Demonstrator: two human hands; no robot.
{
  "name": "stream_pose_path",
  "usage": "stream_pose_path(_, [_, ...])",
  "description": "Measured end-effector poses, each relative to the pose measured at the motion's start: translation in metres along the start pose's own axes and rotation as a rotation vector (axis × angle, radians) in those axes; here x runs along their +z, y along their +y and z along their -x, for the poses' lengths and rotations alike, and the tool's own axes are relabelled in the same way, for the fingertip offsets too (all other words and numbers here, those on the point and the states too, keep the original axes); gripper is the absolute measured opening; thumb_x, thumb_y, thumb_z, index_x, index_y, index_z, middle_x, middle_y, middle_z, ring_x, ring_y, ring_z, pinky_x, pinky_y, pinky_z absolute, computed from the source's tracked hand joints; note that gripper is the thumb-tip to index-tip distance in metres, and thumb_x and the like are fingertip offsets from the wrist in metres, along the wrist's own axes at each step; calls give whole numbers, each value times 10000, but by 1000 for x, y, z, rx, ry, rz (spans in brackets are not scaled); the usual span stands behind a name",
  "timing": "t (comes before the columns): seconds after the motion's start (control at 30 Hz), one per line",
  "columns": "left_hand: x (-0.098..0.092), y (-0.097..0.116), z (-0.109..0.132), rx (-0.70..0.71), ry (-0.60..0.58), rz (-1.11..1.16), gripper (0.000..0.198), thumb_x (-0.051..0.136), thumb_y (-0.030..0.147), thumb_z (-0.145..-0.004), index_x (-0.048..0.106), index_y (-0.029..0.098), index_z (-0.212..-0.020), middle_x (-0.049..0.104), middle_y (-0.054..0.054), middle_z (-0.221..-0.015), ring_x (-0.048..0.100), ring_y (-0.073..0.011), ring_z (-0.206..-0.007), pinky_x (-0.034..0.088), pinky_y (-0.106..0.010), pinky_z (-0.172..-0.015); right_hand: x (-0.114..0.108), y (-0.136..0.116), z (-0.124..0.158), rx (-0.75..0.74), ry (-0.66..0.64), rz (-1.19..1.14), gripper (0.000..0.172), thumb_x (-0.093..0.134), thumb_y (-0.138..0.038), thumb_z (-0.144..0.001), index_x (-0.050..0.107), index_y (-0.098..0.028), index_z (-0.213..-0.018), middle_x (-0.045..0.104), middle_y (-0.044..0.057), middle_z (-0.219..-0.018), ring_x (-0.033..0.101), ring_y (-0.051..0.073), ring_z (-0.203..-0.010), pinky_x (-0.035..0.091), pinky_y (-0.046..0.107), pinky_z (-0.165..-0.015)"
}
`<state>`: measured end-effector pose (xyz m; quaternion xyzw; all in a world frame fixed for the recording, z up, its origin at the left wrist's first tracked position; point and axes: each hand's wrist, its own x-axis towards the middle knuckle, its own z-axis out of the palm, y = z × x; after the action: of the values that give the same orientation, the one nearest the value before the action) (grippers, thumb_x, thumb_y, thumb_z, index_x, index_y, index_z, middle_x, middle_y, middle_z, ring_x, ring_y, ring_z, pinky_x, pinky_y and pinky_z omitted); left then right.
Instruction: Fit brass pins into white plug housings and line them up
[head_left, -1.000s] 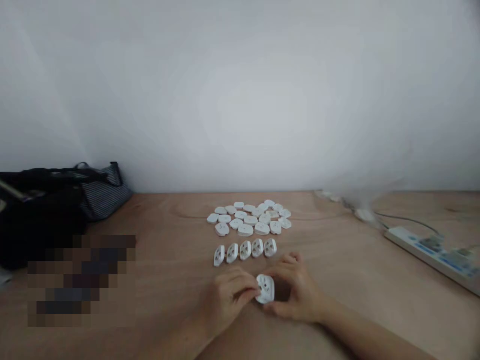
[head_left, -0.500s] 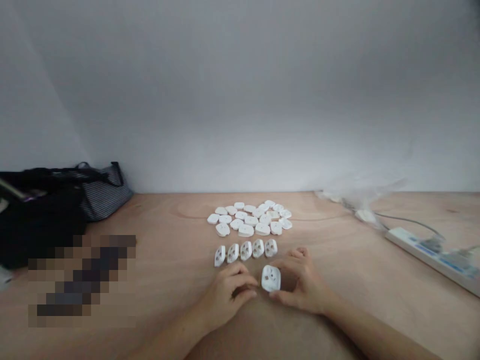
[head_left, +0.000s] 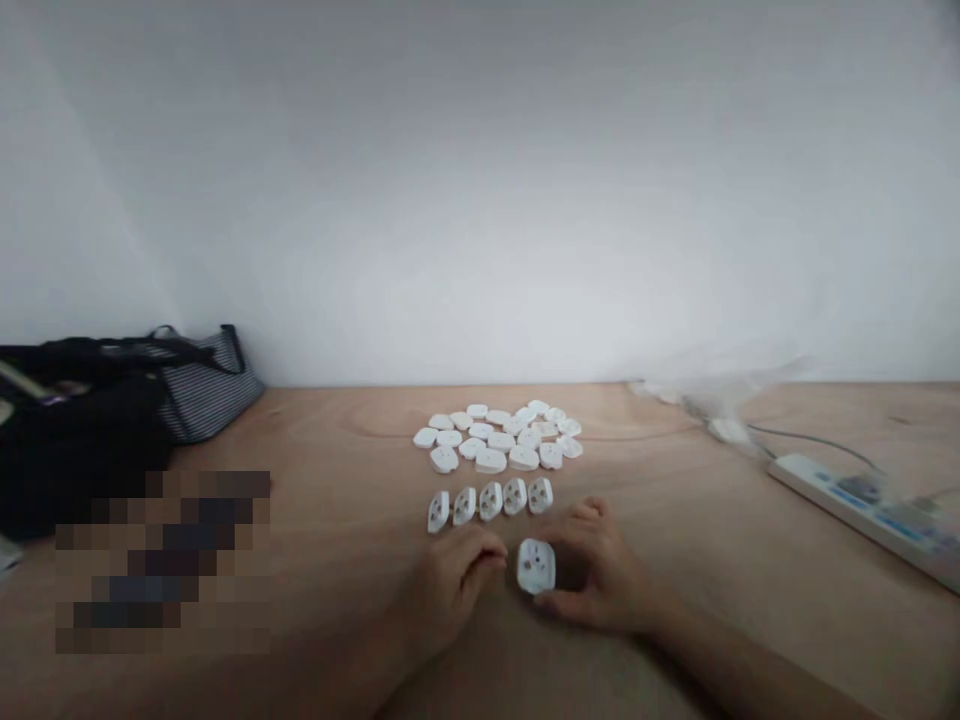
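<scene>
A white plastic socket cover (head_left: 536, 566) with round holes in its face sits between my hands, near the table's front. My right hand (head_left: 596, 570) curves around its right side, with the thumb at its lower edge. My left hand (head_left: 450, 585) lies just to its left, fingers curled together and not touching it. Above my left fingertips stands a row of several matching covers (head_left: 489, 503), tilted alike. Beyond that row lies a loose cluster of several more white covers (head_left: 495, 436).
The pale wooden tabletop (head_left: 337, 430) meets a white wall. A black bag (head_left: 82, 450) and a striped bag (head_left: 206, 395) stand at the left, beside a pixelated patch. On the right are a white power strip (head_left: 855, 510), its cable and transparent plastic film (head_left: 720, 415).
My left hand has let go of the cover and drawn back to the left. The cover now faces up more squarely, held at the right hand.
</scene>
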<state>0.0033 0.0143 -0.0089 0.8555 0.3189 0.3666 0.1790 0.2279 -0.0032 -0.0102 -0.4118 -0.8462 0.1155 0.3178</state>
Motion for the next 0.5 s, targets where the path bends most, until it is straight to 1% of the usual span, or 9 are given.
stream_pose_path(0.13, [1, 1, 1, 31, 97, 38, 113, 488, 151, -891, 594, 188, -906, 643, -23, -800, 615, -148, -746, 473, -231, -692, 1, -2, -1, -17, -21, -4, 425, 689, -484, -645, 628, -240, -989, 676, 18, -835, 556, 223, -823, 272, 408, -834])
stream_pose_path(0.3, [6, 5, 3, 42, 181, 112, 90, 538, 139, -871, 607, 191, -895, 644, -21, -809, 623, -146, -763, 488, -229, -706, 1, -8, -2, -27, -16, -47, 421, 687, -491, -651, 632, -252, -993, 682, 21, -840, 551, 224, -814, 274, 406, -822])
stream_pose_path(0.5, [10, 14, 1, 59, 154, 164, 73, 557, 142, -865, 620, 176, -853, 637, -28, -777, 616, -143, -731, 493, -228, -681, 1, -15, -3, -65, -45, -70, 455, 684, -507, -666, 618, -260, -1042, 693, 15, -884, 557, 224, -843, 271, 395, -818])
